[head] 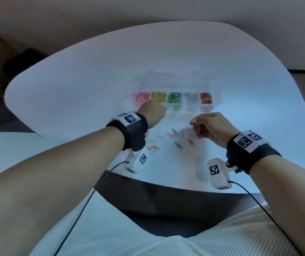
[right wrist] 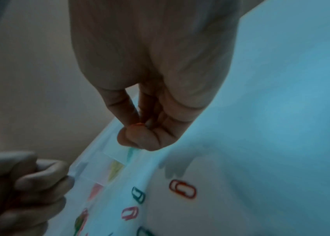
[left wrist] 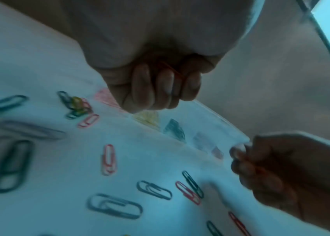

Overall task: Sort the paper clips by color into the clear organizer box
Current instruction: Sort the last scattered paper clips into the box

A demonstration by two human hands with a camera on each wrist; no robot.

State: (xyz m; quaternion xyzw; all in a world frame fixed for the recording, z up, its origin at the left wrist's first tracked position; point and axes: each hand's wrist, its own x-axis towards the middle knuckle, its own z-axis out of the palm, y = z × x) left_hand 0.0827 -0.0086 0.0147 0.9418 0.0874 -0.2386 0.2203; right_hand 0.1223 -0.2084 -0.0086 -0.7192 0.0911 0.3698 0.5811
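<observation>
The left hand [head: 152, 112] is curling its fingers around a red wire paper clip [left wrist: 172, 70] at the near edge of the clear plastic organizer box [head: 216, 89] (colours already separated by compartment). The right hand [head: 211, 127] is pinching an orange-red clip [right wrist: 138, 124] above loose coloured paper clips [head: 174, 139] on the white table [head: 92, 80].

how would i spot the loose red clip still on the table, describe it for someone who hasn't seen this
Start at the clear organizer box on the white table, then come toward the near edge to the scattered clips. The loose red clip lies alone just below the right hand. Its nearest neighbours are green and pink; it is the rightmost loose clip.
</observation>
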